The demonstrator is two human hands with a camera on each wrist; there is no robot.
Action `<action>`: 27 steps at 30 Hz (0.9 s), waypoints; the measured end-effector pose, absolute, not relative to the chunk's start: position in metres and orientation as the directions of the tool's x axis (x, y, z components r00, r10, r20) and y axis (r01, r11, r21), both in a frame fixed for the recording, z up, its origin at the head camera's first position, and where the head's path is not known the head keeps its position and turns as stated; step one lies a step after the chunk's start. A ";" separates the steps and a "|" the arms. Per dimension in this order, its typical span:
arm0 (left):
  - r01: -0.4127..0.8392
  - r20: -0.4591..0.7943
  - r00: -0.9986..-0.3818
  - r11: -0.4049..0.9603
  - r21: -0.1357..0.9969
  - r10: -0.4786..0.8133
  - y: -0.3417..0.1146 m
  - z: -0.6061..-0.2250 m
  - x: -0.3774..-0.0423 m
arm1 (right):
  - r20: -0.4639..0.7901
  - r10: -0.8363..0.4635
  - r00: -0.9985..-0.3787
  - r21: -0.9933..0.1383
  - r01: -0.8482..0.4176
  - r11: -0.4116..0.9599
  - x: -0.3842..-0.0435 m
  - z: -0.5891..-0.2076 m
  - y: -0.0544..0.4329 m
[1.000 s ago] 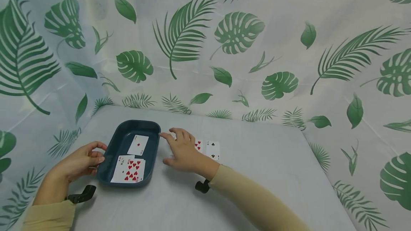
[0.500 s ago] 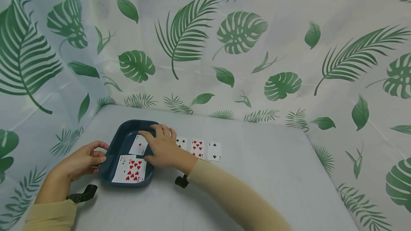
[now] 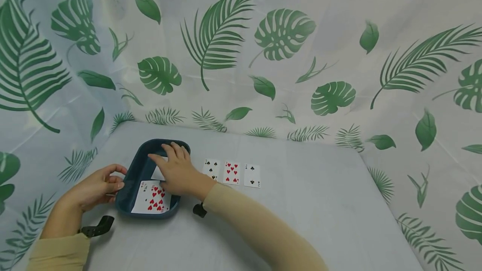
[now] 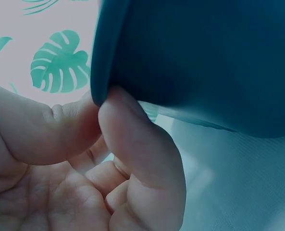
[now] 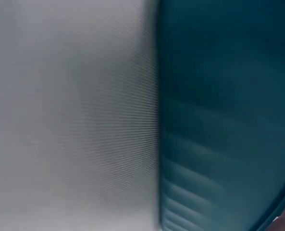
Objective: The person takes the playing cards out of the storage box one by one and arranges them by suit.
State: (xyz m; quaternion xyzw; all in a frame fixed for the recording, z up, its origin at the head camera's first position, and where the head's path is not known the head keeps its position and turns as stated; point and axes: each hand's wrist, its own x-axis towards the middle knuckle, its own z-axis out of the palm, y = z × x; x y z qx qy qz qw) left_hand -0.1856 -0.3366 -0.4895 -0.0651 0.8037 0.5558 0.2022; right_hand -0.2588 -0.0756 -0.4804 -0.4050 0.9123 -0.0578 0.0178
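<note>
In the head view a dark blue tray [image 3: 132,170] sits on the left of the table. My left hand [image 3: 96,187] pinches its left rim between thumb and fingers; the left wrist view shows thumb and finger [image 4: 142,149] meeting at the rim. My right hand [image 3: 178,172] reaches over the tray's right side with fingers spread, above a white playing card [image 3: 157,174] that it mostly covers. Below lie overlapping cards, a red hearts card [image 3: 156,199] on top of an ace [image 3: 141,198]. Only the tray's outer wall [image 5: 219,120] shows clearly in the right wrist view.
Right of the tray, a row of face-up cards lies on the white tablecloth [image 3: 301,204]: a spades card [image 3: 211,168], a hearts card [image 3: 231,172] and a two of clubs [image 3: 252,175]. A leaf-patterned curtain [image 3: 226,53] hangs behind the table.
My right hand has moved left from beside the tray to over it, now covering most of the single diamond card and uncovering the row of cards. My left hand stays on the rim.
</note>
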 end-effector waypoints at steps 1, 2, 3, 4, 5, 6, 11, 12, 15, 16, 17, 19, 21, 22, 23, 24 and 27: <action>-0.326 -0.395 -0.910 0.375 0.868 0.122 -0.337 -0.489 -0.186 | 0.009 -0.743 -0.669 -0.115 -0.739 0.664 -0.260 -0.481 -0.078; -0.325 -0.394 -0.911 0.376 0.868 0.122 -0.337 -0.489 -0.186 | 0.002 -0.744 -0.668 -0.112 -0.740 0.663 -0.261 -0.480 -0.081; -0.322 -0.392 -0.912 0.378 0.868 0.124 -0.337 -0.490 -0.186 | -0.005 -0.746 -0.665 -0.109 -0.742 0.662 -0.263 -0.480 -0.083; -0.321 -0.391 -0.912 0.378 0.868 0.122 -0.337 -0.490 -0.186 | -0.014 -0.749 -0.662 -0.107 -0.744 0.660 -0.265 -0.481 -0.085; -0.319 -0.389 -0.913 0.380 0.868 0.122 -0.338 -0.490 -0.186 | -0.022 -0.750 -0.661 -0.096 -0.746 0.659 -0.266 -0.480 -0.087; -0.321 -0.390 -0.913 0.380 0.867 0.118 -0.338 -0.490 -0.186 | -0.032 -0.751 -0.660 -0.089 -0.746 0.660 -0.268 -0.480 -0.089; -0.324 -0.393 -0.912 0.381 0.866 0.116 -0.337 -0.491 -0.186 | -0.087 -0.736 -0.671 -0.045 -0.736 0.676 -0.275 -0.481 -0.096; -0.326 -0.394 -0.912 0.380 0.866 0.116 -0.337 -0.491 -0.186 | -0.101 -0.729 -0.677 -0.041 -0.729 0.683 -0.276 -0.481 -0.098; -0.330 -0.397 -0.910 0.376 0.866 0.116 -0.337 -0.490 -0.185 | -0.137 -0.708 -0.693 -0.024 -0.712 0.702 -0.277 -0.482 -0.101; -0.331 -0.398 -0.910 0.373 0.866 0.116 -0.337 -0.490 -0.185 | -0.148 -0.700 -0.698 -0.023 -0.705 0.708 -0.278 -0.482 -0.102; -0.328 -0.395 -0.911 0.374 0.868 0.119 -0.337 -0.490 -0.185 | -0.162 -0.691 -0.704 -0.018 -0.698 0.716 -0.278 -0.481 -0.103; -0.325 -0.393 -0.911 0.376 0.868 0.121 -0.338 -0.490 -0.185 | -0.181 -0.676 -0.714 -0.015 -0.685 0.728 -0.277 -0.481 -0.105; -0.325 -0.393 -0.911 0.377 0.868 0.121 -0.338 -0.490 -0.185 | -0.193 -0.663 -0.723 -0.016 -0.674 0.739 -0.276 -0.481 -0.107; -0.324 -0.393 -0.912 0.377 0.868 0.121 -0.339 -0.490 -0.185 | -0.198 -0.657 -0.727 -0.009 -0.669 0.743 -0.276 -0.481 -0.108; -0.324 -0.393 -0.912 0.375 0.868 0.121 -0.339 -0.490 -0.185 | -0.200 -0.651 -0.732 0.007 -0.665 0.747 -0.275 -0.482 -0.108; -0.325 -0.393 -0.911 0.374 0.869 0.122 -0.339 -0.491 -0.185 | -0.202 -0.645 -0.737 0.027 -0.662 0.749 -0.275 -0.484 -0.109; -0.328 -0.395 -0.910 0.366 0.871 0.124 -0.339 -0.491 -0.185 | -0.207 -0.633 -0.746 0.092 -0.659 0.746 -0.275 -0.490 -0.111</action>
